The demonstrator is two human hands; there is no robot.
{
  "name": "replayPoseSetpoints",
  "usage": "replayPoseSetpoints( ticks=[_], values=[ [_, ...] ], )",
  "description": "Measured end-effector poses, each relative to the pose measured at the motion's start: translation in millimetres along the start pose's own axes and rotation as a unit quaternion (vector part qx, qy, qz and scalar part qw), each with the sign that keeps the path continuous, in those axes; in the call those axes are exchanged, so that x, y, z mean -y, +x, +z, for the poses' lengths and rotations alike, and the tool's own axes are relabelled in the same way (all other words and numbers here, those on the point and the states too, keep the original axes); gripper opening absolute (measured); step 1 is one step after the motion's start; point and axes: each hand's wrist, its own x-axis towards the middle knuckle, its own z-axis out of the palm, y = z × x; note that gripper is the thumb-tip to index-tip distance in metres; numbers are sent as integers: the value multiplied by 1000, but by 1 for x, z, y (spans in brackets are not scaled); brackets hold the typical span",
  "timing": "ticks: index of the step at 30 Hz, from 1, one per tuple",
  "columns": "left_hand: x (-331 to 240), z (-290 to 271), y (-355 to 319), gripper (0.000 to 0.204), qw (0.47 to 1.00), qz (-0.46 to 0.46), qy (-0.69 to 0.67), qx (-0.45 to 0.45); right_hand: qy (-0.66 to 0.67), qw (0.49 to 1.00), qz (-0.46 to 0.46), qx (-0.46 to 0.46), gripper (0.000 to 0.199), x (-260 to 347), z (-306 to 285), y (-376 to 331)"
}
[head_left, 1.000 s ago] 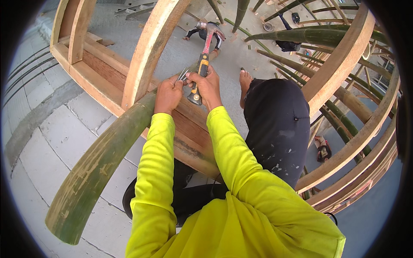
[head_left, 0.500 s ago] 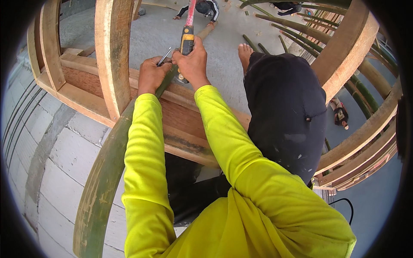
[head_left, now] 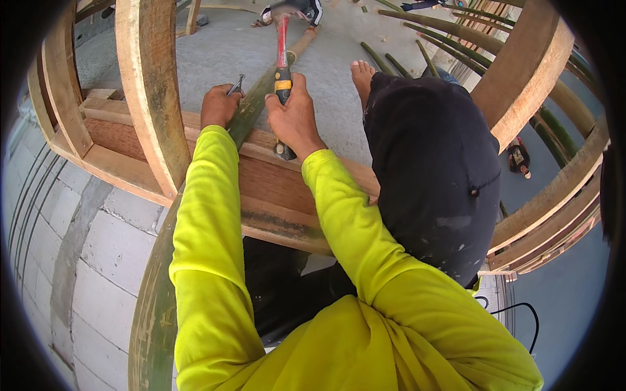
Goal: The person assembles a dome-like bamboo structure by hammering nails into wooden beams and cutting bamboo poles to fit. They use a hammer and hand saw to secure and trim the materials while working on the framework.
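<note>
My right hand (head_left: pixel 295 120) is closed round the black and yellow grip of a hammer (head_left: pixel 282 52) with a red shaft. The hammer points up and away, its far end blurred in front of a person. To its left, my left hand (head_left: pixel 218 107) pinches what look like a few metal nails (head_left: pixel 237 85) sticking out past the fingers. A long green bamboo pole (head_left: pixel 251 104) runs between my hands, under my left forearm and down to the lower left. It lies across a wooden frame (head_left: pixel 277 186).
A wooden upright (head_left: pixel 151 85) stands left of my left hand, and a thick slanted timber (head_left: pixel 525 72) is at the right. More bamboo poles (head_left: pixel 460 36) lie at the upper right. One person (head_left: pixel 313 13) is at the far end of the pole; another (head_left: pixel 518 158) is lower down at right.
My hands have come apart, the left moving left off the pole and the right a little down. More of the hammer's shaft shows. The view has shifted slightly.
</note>
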Motion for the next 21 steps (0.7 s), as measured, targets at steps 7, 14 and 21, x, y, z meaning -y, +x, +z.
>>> replayPoseSetpoints(
  ticks=[7, 14, 21],
  values=[
    [13, 12, 5, 21, 998, 0, 56, -33, -115, 992, 18, 42, 59, 38, -7, -11],
    [12, 12, 8, 20, 996, -23, 70, -45, -230, 964, -12, 135, 68, 47, -15, -23],
    [12, 12, 13, 23, 996, -62, 55, -23, -219, 967, -40, 121, 65, 51, -15, -20]
  ],
)
